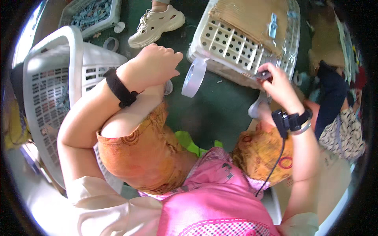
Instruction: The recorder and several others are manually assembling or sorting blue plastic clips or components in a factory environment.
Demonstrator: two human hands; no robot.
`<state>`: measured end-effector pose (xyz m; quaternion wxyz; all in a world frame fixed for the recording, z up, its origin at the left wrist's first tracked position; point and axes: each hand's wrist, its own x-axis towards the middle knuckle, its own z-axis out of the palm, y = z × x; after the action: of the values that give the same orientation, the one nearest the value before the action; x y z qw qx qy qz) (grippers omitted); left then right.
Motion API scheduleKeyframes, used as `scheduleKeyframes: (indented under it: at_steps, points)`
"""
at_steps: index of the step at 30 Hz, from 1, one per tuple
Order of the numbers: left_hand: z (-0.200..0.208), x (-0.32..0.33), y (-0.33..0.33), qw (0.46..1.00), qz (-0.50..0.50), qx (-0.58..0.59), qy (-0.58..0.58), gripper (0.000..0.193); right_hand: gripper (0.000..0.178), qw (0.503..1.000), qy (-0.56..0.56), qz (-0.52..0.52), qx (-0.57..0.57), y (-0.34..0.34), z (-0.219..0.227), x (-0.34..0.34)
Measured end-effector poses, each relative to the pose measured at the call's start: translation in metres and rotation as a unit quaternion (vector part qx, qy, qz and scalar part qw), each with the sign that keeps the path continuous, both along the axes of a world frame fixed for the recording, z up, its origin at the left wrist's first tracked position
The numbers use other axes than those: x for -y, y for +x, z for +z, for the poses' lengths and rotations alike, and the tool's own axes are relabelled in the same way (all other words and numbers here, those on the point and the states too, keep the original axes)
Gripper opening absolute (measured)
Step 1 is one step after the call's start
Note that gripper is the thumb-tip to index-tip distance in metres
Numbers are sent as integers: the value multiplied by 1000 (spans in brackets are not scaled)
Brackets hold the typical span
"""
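My left hand (151, 66) is in a loose fist above my left knee, its fingers curled under so the palm is hidden. Just right of it, a wide roll of clear tape (195, 77) hangs on edge, its upper rim by the near left corner of an upturned white plastic crate (222, 38). At the crate's near right edge, my right hand (277, 82) is closed around a small dark tool with a metal part (263, 75); its exact kind is unclear. Flattened brown cardboard (246, 17) and clear tape strips lie over the crate.
A tall white laundry-style basket (75, 59) stands at my left. Behind it sits a white bin (118, 11) full of small bluish-grey pieces. Another person's beige shoe (157, 25) is on the green floor (212, 114). Cloth and cardboard (330, 173) lie at my right.
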<state>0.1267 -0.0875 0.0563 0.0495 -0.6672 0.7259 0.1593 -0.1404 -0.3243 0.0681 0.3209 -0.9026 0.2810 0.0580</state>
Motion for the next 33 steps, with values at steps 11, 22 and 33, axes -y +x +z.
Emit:
scheduleKeyframes:
  at_steps: [11,22,33]
  points:
    - [13,7,-10,997,55,-33,44,42,20,1000,-4,2,20,-3,-2,-3]
    - [12,8,-7,998,34,-31,35,43,20,998,-49,14,34,-6,-4,-3]
    - [14,8,-10,997,47,-25,50,45,19,999,-38,12,36,-6,-3,-2]
